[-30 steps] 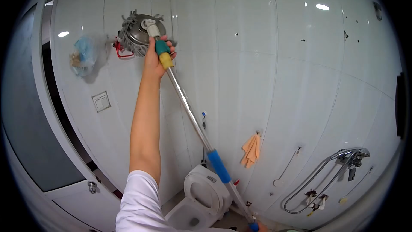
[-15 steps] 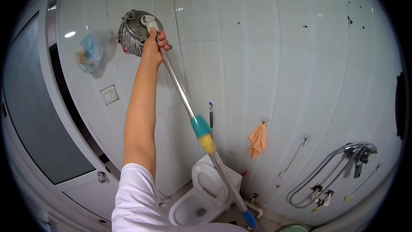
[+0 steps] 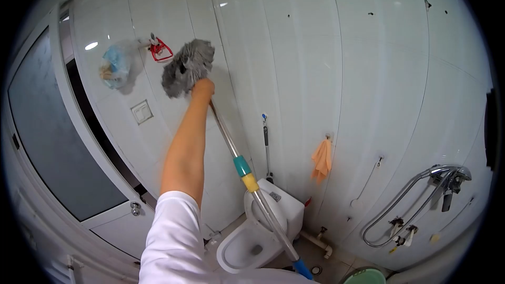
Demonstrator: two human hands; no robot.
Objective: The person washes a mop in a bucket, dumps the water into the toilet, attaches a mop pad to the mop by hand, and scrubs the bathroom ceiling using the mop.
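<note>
My left hand (image 3: 203,88) is closed round the upper end of a mop's metal pole, just under the mop head. The grey strands of the mop (image 3: 190,66) hide the end of the pole and part of my fingers. From there the pole slants down to the right, with a green and yellow collar halfway and a blue section near the bottom edge. A red-framed item (image 3: 160,49) hangs on the wall just left of the strands. My right hand is outside the view.
A door (image 3: 60,126), a blue plastic bag (image 3: 117,66) and a switch (image 3: 141,111) are at the left. The toilet (image 3: 243,247) stands below, near a green basin (image 3: 365,276). An orange cloth (image 3: 322,160) and a shower set (image 3: 447,176) hang on the right.
The mop head has turned and moved lower and right, so its strands now hide the metal disc. The red-framed item has come into clear view. My right hand has left the bottom edge.
</note>
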